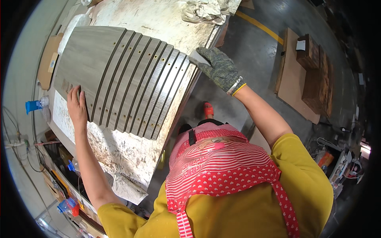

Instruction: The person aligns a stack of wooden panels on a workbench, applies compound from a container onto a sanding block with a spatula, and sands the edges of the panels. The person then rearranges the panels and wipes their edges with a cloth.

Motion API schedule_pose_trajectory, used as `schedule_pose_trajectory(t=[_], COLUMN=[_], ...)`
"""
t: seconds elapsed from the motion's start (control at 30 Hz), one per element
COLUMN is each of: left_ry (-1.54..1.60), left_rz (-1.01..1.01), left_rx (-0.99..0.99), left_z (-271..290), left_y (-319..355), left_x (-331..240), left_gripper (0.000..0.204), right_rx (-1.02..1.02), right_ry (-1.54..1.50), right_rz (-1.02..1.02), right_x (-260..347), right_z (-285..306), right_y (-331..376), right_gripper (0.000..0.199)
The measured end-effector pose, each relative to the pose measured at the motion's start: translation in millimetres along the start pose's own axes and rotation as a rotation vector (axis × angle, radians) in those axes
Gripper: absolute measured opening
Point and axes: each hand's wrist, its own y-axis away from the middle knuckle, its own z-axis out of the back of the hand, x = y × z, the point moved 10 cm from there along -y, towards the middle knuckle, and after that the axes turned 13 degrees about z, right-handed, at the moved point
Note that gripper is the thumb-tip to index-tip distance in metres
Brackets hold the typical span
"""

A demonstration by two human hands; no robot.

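Note:
A fanned stack of grey wood-grain panels [93, 51] lies on the worktable, each panel stepped past the one above. Small brass-coloured holes dot the exposed strips near both ends. My bare left hand [77, 107] rests on the top panel's near-left edge, its fingers stretched out. In a dark knitted work glove, my right hand [220, 69] grips a pale grey block [198, 58], which looks like a sanding block. This block is at the far right corner of the lowest panels, by the table edge. The face of the block turned toward the panels cannot be made out.
The stained white worktable [119, 148] carries a crumpled cloth [204, 11] at its far right. Blue-capped bottles [36, 104] stand beyond its left side. Brown cardboard and wooden boxes [317, 75] sit on the floor at right, near a yellow floor line [260, 25].

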Motion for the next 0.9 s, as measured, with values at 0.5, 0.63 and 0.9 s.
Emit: schedule_pose_trajectory(t=[0.5,0.63,0.9], left_ry=[0.041,-0.015,-0.04], left_rz=[0.098,0.092,-0.158], left_rx=[-0.117,-0.068,-0.143], left_z=[-4.6,-5.6,3.6], left_y=[-2.5,-5.2,-18.3], left_x=[10.3,5.0,7.4], left_gripper=[0.036,0.037,0.039], right_rx=[0.482,0.736,-0.154], right_ry=[-0.054,-0.35,0.084], right_rz=[0.283,0.448,0.164], right_x=[191.4,230.7,54.8], right_z=[-95.2,-126.5,4.8], right_y=[58.4,83.5,-3.6], right_gripper=[0.032,0.033,0.044])
